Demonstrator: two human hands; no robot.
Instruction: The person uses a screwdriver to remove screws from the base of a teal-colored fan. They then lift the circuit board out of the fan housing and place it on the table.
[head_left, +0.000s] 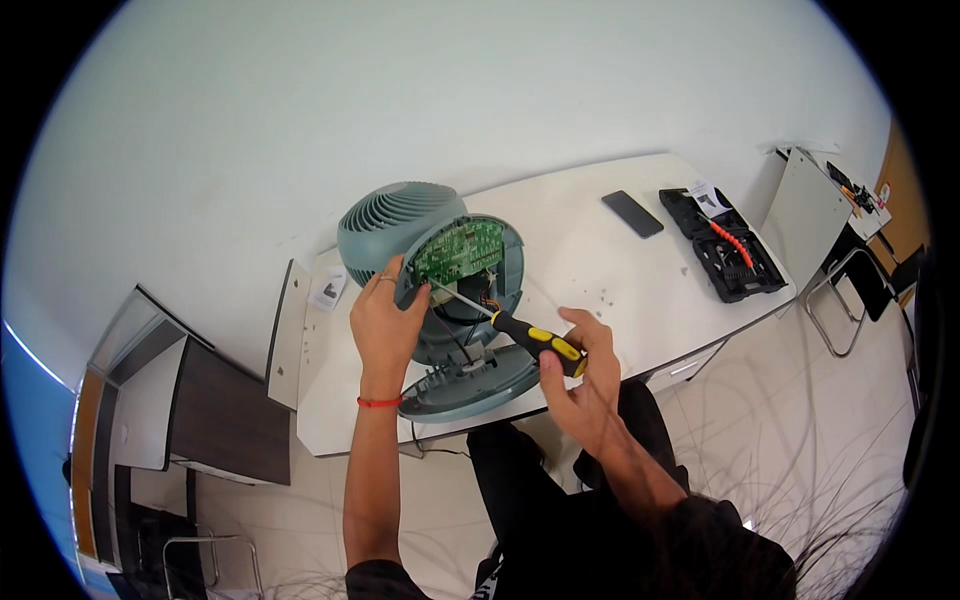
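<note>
A grey-green fan (pixel 400 225) lies tipped over on the white table, its opened round base (pixel 515 265) facing me. Inside it a green circuit board (pixel 462 250) and several wires are exposed. The loose base cover (pixel 470 388) rests at the table's near edge, beneath the opening. My left hand (pixel 388 325) grips the base's left rim, thumb beside the screwdriver's tip; its other fingers are partly hidden. In my right hand (pixel 585 385) is a screwdriver (pixel 540 342) with a black and yellow handle. Its shaft slants up-left to the board's lower edge.
A dark phone (pixel 632 214) lies at the back right of the table (pixel 560 220). Beside it sits an open black tool case (pixel 735 260) with a red flexible shaft. Small bits (pixel 602 297) are scattered nearby. A paper slip (pixel 328 288) lies left of the fan.
</note>
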